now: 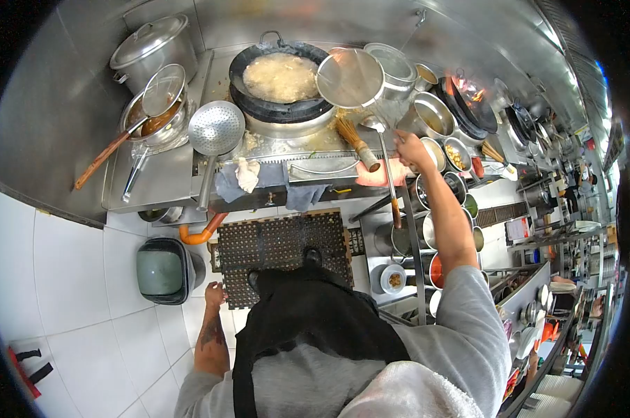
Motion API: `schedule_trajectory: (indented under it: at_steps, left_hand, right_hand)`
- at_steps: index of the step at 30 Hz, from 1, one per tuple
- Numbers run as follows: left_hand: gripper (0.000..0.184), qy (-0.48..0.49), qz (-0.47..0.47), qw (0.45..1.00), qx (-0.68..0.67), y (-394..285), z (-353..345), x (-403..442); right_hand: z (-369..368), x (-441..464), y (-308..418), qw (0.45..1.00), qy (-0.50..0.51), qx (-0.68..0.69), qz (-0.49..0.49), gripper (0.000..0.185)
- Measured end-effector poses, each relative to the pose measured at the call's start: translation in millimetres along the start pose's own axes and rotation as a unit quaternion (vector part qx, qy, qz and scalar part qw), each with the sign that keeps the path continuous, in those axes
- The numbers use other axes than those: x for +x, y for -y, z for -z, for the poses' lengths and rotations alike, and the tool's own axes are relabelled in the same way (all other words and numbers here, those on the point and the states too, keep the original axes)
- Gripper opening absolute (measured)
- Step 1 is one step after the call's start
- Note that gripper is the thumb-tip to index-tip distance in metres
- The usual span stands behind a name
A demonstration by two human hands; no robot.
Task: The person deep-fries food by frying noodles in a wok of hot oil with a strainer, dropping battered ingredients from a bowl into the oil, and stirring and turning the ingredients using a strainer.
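Note:
My right hand (411, 150) is closed, apparently on the handle of a round mesh strainer (350, 78), whose basket is raised beside a large black wok (242, 66). Pale, foamy liquid (280, 78) fills the wok's centre. A metal ladle (373, 124) lies near my right hand, its long handle reaching past the counter edge. Left of the ladle rests a bamboo brush (357, 143). My left hand (216, 296) hangs low beside my body over the floor, fingers curled, with nothing visible in it.
A perforated skimmer (217, 128) and a small strainer (163, 90) over a bowl sit left of the wok. A lidded pot (151, 52) stands back left. Metal containers (430, 115) and a flaming burner (468, 90) are right. A bin (163, 270) and rubber mat (280, 244) are below.

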State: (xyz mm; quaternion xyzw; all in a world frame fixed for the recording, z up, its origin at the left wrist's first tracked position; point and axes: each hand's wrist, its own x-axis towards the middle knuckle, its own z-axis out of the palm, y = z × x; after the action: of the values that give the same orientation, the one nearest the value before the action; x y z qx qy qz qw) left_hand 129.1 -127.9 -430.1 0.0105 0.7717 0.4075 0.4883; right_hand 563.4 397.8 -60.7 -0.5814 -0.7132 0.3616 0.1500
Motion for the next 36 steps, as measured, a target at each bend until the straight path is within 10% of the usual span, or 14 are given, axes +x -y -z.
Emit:
schedule_trajectory:
  at_steps: [5,9,13,20,27,28,29,31,32,33,36]
  left_hand:
    - [0.028,0.124,0.087,0.988,0.015,31,1,-8]
    - [0.019,0.182,-0.101,0.878,0.431,85,-3,49]
    - [0.021,0.05,0.032,0.985,0.165,47,-22,34]
    - [0.042,0.116,-0.091,0.975,0.168,5,-10,43]
    - [0.034,0.123,0.126,0.984,0.025,31,15,34]
    - [0.027,0.162,-0.192,0.891,0.378,38,30,34]
    - [0.021,0.164,-0.464,0.588,0.641,44,43,36]
    - [0.031,0.115,-0.449,0.611,0.642,59,51,36]
    - [0.03,0.146,-0.363,0.73,0.56,59,57,30]
    - [0.028,0.138,-0.077,0.96,0.23,57,55,20]
    - [0.029,0.066,0.079,0.994,-0.031,65,60,-16]
  right_hand:
    - [40,-38,-36,0.97,-0.054,-0.223,0.079,0.038]
    - [67,-68,-10,0.949,-0.109,-0.281,0.095,0.037]
    - [55,-68,23,0.935,-0.127,-0.3,0.139,0.035]
    - [18,-11,49,0.918,-0.165,-0.324,0.157,0.034]
    - [-45,44,99,0.928,-0.146,-0.312,0.14,0.033]
    - [-62,48,117,0.934,-0.12,-0.32,0.107,0.034]
    - [-71,49,129,0.937,-0.094,-0.328,0.075,0.035]
    - [-71,53,147,0.936,-0.037,-0.344,0.058,0.029]
    - [-71,54,156,0.931,0.024,-0.361,0.04,0.027]
    - [-74,50,159,0.931,0.021,-0.361,0.042,0.027]
    - [-85,33,146,0.957,-0.198,-0.207,0.05,0.029]
